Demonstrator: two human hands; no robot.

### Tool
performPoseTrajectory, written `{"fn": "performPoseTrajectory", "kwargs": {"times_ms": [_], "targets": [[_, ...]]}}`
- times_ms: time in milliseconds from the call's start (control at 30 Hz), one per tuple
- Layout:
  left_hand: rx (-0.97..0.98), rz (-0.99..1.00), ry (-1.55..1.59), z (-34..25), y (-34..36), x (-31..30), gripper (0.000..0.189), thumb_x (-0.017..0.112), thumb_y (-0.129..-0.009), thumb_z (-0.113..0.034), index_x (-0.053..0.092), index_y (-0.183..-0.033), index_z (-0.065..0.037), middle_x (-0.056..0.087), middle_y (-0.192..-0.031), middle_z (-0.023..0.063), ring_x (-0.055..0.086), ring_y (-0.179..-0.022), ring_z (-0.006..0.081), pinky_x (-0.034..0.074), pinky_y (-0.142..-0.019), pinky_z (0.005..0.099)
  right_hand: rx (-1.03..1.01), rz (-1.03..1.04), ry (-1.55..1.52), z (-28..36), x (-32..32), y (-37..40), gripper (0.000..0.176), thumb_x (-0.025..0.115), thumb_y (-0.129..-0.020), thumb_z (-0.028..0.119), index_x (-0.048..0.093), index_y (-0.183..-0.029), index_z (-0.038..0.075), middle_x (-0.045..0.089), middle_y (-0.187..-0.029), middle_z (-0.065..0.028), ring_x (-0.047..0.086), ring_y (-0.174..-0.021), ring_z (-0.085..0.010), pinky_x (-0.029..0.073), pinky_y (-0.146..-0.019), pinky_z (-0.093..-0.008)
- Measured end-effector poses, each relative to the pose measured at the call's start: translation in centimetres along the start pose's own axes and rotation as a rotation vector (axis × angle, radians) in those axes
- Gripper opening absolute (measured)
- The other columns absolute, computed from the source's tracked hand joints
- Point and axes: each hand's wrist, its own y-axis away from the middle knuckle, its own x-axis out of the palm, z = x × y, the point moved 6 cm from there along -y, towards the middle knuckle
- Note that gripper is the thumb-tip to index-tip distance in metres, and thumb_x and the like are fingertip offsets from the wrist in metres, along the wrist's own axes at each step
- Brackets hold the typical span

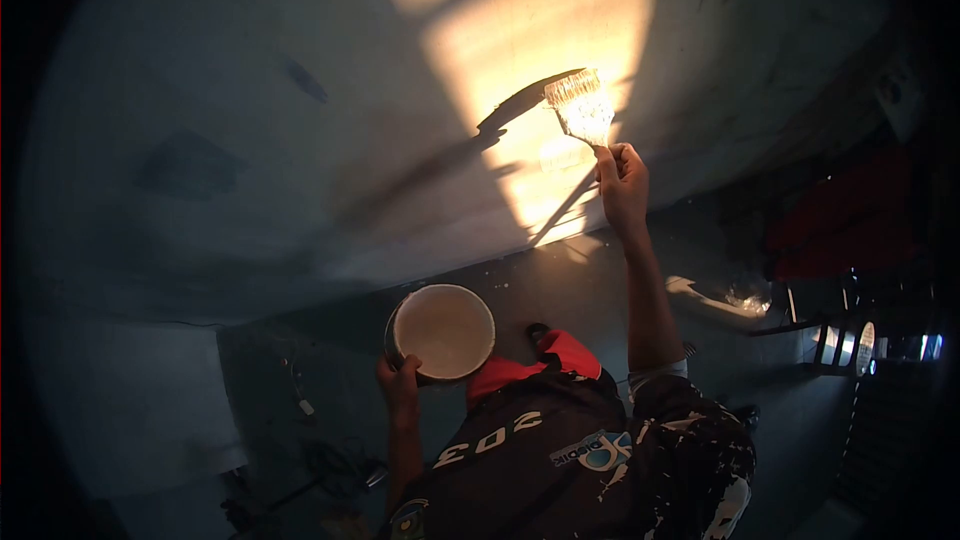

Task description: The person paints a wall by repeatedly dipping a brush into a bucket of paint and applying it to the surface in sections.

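Brush (583,105) was up at the sunlit wall (530,30), tub (445,331) lower down.
Right hand (624,186) was clamped on the brush handle, bristles beyond the fingers; wall contact unclear. Left hand (401,380) was closed on the tub's side, near the red trousers (505,373).

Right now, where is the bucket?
In the head view, the bucket is low, left of centre, in the left hand, beside the red trousers.

The shirt (540,475) is black with a pale 203, its 4 o'clock sleeve (700,440) white-blotched; trousers (573,354) red; pot (444,331) cream inside; wall (290,30) grey, golden patch (560,10) at 1 o'clock.
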Motion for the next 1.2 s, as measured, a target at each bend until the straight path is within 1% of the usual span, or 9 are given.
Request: {"fn": "performPoseTrajectory", "kwargs": {"times_ms": [133, 267, 433, 600, 733, 833, 933, 1100, 1200], "targets": [[-0.005, -0.008, -0.045, 0.0, 0.0, -0.1, 0.029, 0.062, -0.069, -0.010, 0.056, -0.095, 0.001, 0.055, -0.089, 0.0069, 0.054, -0.082, 0.0186, 0.045, -0.075, 0.0326, -0.001, -0.071, 0.183, -7.4, 0.4, 0.1, 0.025, 0.059, -0.093, 0.019, 0.052, -0.079, 0.001, 0.053, -0.064, -0.0030, 0.045, -0.057, -0.0062, 0.037, -0.053, -0.0265], [0.010, -0.007, -0.050, -0.2, 0.0, 0.2, 0.025, 0.062, -0.069, -0.008, 0.055, -0.091, -0.002, 0.051, -0.083, 0.0024, 0.050, -0.076, 0.0153, 0.042, -0.072, 0.0307, 0.140, -0.150, 0.418, -22.1, -0.3, 3.0, 0.031, 0.062, -0.088, 0.027, 0.052, -0.077, -0.001, 0.059, -0.067, -0.0169, 0.058, -0.064, -0.0285, 0.045, -0.063, -0.0413], [-0.017, 0.002, -0.027, -0.9, 0.4, 0.6, 0.025, 0.063, -0.068, -0.008, 0.055, -0.091, -0.002, 0.049, -0.083, 0.0022, 0.050, -0.078, 0.0160, 0.042, -0.072, 0.0310, 0.332, -0.125, 0.521, -30.5, -2.1, 6.5, 0.031, 0.065, -0.082, 0.023, 0.053, -0.070, -0.002, 0.058, -0.065, -0.0175, 0.057, -0.060, -0.0282, 0.044, -0.060, -0.0406], [-0.002, -0.034, -0.095, 0.3, -0.1, 0.1, 0.023, 0.062, -0.069, -0.009, 0.054, -0.090, -0.002, 0.050, -0.083, 0.0024, 0.050, -0.077, 0.0160, 0.042, -0.072, 0.0313, 0.174, -0.128, 0.480, -22.5, -0.9, 0.5, 0.035, 0.065, -0.085, 0.028, 0.059, -0.074, -0.004, 0.064, -0.077, -0.0233, 0.063, -0.073, -0.0385, 0.049, -0.071, -0.0433], [-0.005, 0.006, -0.037, 0.4, -0.2, 0.5, 0.023, 0.063, -0.070, -0.010, 0.054, -0.090, -0.003, 0.050, -0.085, 0.0040, 0.049, -0.076, 0.0162, 0.042, -0.071, 0.0314, 0.113, -0.039, 0.115, -7.6, -0.5, -1.2, 0.026, 0.060, -0.092, 0.019, 0.055, -0.077, -0.001, 0.055, -0.064, -0.0021, 0.047, -0.057, -0.0065, 0.038, -0.052, -0.0269], [-0.007, 0.004, -0.123, 1.2, -0.6, -0.2, 0.025, 0.063, -0.070, -0.010, 0.054, -0.092, -0.002, 0.051, -0.087, 0.0048, 0.050, -0.077, 0.0169, 0.043, -0.071, 0.0317, 0.010, -0.044, -0.017, -0.8, 0.5, -1.8, 0.024, 0.061, -0.093, 0.018, 0.054, -0.077, 0.001, 0.051, -0.061, 0.0028, 0.041, -0.055, -0.0019, 0.033, -0.049, -0.0231], [-0.034, 0.000, -0.122, 1.5, -0.7, -0.3, 0.026, 0.063, -0.070, -0.009, 0.055, -0.094, -0.003, 0.052, -0.087, 0.0045, 0.052, -0.077, 0.0165, 0.044, -0.071, 0.0323, -0.101, -0.049, 0.021, -1.9, 1.9, -2.2, 0.024, 0.061, -0.092, 0.018, 0.053, -0.077, 0.002, 0.050, -0.060, 0.0031, 0.041, -0.055, -0.0025, 0.033, -0.050, -0.0234], [-0.039, -0.004, -0.049, 1.0, -0.1, 0.0, 0.024, 0.062, -0.070, -0.008, 0.054, -0.092, -0.003, 0.052, -0.086, 0.0038, 0.052, -0.076, 0.0156, 0.044, -0.070, 0.0320, 0.088, -0.059, 0.232, -17.8, 2.7, 1.5, 0.030, 0.060, -0.092, 0.023, 0.050, -0.075, 0.000, 0.050, -0.060, -0.0045, 0.046, -0.056, -0.0103, 0.037, -0.051, -0.0305], [-0.057, -0.018, -0.040, 1.0, -0.2, 0.0, 0.021, 0.062, -0.069, -0.008, 0.053, -0.087, -0.003, 0.050, -0.083, 0.0030, 0.049, -0.074, 0.0144, 0.042, -0.068, 0.0303, 0.192, -0.004, 0.440, -28.1, 1.5, 5.0, 0.036, 0.060, -0.090, 0.030, 0.052, -0.074, -0.001, 0.058, -0.066, -0.0165, 0.058, -0.064, -0.0252, 0.046, -0.063, -0.0383]]}}
